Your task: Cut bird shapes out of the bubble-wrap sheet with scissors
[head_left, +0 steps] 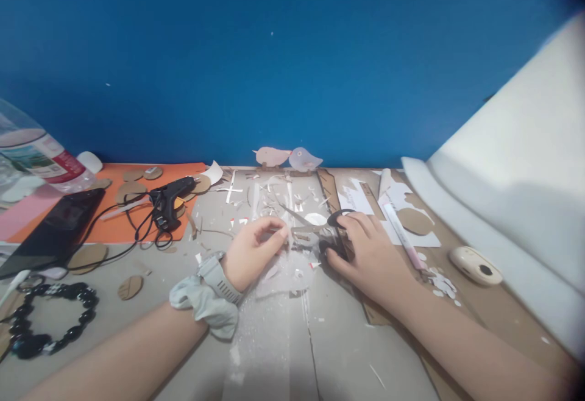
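Blue wall fills the backdrop as a person works with two bare hands at a cluttered grey tabletop. The right hand grasps one pair of scissors by its dark handle loops, the two blades spread. The scissors lie between the hands, their long axis running crosswise, tips pointing left toward the left hand and slightly beyond its fingertips; the right hand, on the loops, is the nearer. The left hand is curled, thumb and forefinger brought together above clear plastic film; whether they pinch its edge, an onlooker cannot tell. One watch strap and one pale scrunchie circle the left wrist. Small scraps, too many to count, litter the surface around. Behind the hands, two paper birds, one pink and one lavender, stand head to head near the wall. To the left are one black glue gun on one orange sheet, one bottle, one dark slab and one beaded bracelet. To the right are one pink-and-white marker, one cardboard disc and one rounded cream device.
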The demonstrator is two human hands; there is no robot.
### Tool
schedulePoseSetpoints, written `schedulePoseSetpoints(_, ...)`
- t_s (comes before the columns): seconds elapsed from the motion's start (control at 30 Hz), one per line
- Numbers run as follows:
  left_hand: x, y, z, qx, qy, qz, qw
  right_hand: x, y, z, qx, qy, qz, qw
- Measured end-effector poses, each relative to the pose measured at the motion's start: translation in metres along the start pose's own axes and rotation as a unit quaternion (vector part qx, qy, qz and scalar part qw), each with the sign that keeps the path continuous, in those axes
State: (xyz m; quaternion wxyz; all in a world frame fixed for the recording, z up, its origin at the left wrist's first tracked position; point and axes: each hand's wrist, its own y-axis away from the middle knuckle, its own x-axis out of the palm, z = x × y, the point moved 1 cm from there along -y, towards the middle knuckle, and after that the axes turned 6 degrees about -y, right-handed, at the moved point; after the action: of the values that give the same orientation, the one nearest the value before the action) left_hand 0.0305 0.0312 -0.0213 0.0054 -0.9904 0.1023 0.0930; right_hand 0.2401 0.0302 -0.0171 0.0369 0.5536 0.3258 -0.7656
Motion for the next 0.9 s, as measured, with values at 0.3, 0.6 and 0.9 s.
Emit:
schedulePoseSetpoints(0.3,-0.0019,-0.0004,-0.0014,-0.033,0.107,-0.027,0.993,-0.002,-0.0004,-0.0001,0.004,0.008,0.005,1.0)
schedulePoseSetpoints(0.6,-0.0015,-0.0007,-0.0036,-0.05,0.113,-0.041,0.991,-0.0004,0.0011,-0.0032,0.003,0.015,0.007,1.0)
schedulePoseSetpoints(0.9,-0.0026,-0.0019,-0.004,-0.053,0.115,-0.047,0.991,-0.0011,0.0019,-0.0037,-0.007,0.044,0.004,0.999)
